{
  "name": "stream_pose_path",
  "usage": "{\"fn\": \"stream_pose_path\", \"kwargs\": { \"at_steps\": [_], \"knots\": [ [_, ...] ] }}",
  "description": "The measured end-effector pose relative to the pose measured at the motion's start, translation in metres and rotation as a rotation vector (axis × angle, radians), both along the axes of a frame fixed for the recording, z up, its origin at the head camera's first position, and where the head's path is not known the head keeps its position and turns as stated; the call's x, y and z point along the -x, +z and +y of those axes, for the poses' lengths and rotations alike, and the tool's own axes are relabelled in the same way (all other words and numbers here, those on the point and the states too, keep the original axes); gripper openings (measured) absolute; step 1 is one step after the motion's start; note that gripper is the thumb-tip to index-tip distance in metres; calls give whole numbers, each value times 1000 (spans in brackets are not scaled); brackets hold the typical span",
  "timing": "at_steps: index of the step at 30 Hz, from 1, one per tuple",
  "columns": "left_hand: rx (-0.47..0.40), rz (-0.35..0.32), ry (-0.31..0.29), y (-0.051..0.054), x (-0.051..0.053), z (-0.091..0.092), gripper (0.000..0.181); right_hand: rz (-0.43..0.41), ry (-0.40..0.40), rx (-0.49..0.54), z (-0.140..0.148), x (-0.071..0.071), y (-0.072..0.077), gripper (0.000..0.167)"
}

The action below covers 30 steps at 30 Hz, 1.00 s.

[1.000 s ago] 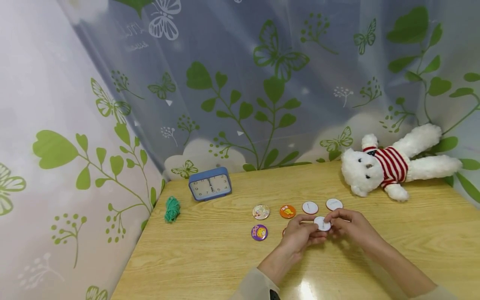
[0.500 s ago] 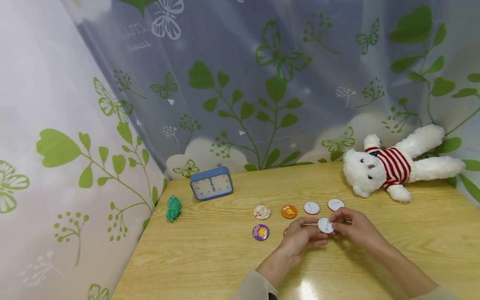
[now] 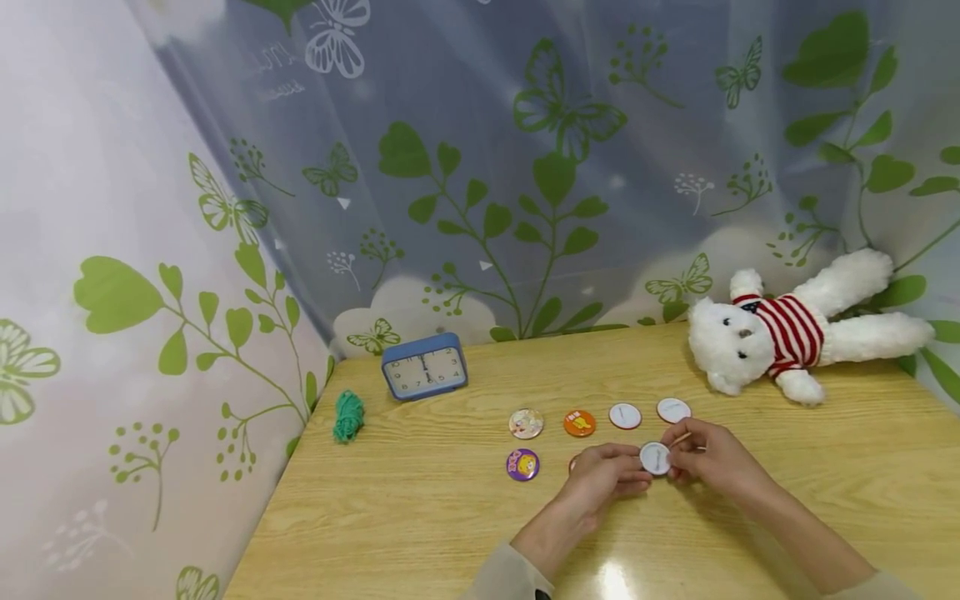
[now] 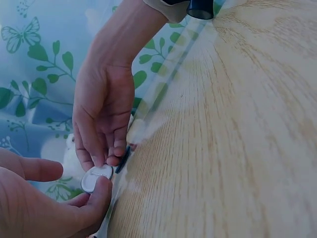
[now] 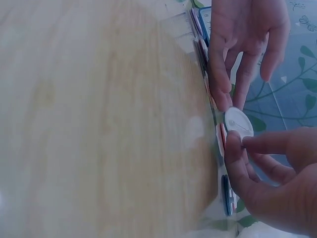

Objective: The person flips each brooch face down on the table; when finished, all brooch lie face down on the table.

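Observation:
A round pin badge (image 3: 656,458), white back up with its pin showing, is held just over the wooden table. My right hand (image 3: 716,462) pinches its right edge between thumb and fingers, as the right wrist view shows too. My left hand (image 3: 603,479) stays at the badge's left side, fingers fairly straight, fingertips at or very near its rim. In the right wrist view the left hand (image 5: 247,44) hangs above the badge (image 5: 238,122). Behind the hands lie two badges with white backs up, a left one (image 3: 625,416) and a right one (image 3: 673,410).
Left of the hands lie an orange badge (image 3: 580,423), a pale patterned badge (image 3: 527,423) and a purple badge (image 3: 522,465). A red-edged badge (image 3: 573,463) is mostly hidden by the left hand. Farther off are a blue clock (image 3: 424,367), green yarn (image 3: 348,417) and a white teddy bear (image 3: 780,333).
The held badge has moved slightly right and toward the person. The left thumb and fingers, earlier over its edge, have drawn back to its side; the right hand keeps its pinch.

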State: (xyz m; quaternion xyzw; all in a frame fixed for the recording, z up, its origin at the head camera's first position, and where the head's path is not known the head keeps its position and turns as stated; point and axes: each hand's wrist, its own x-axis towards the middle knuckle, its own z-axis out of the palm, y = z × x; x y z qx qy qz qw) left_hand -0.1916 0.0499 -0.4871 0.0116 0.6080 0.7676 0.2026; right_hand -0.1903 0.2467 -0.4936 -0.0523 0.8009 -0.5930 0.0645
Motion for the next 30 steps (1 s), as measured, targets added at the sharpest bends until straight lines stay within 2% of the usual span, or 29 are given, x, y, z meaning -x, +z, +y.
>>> {"fn": "stream_pose_path", "kwargs": {
  "at_steps": [6, 13, 20, 30],
  "knots": [
    [30, 6, 14, 1, -1, 1, 23, -20, -9, -20, 0, 1, 0, 21],
    [46, 5, 28, 3, -2, 2, 26, 5, -23, -39, -3, -2, 6, 33],
    [43, 25, 38, 2, -1, 5, 29, -10, 13, -48, -2, -3, 11, 38],
    [105, 64, 64, 2, -6, 9, 35, -37, 62, -52, 1, -5, 13, 41]
  ]
}}
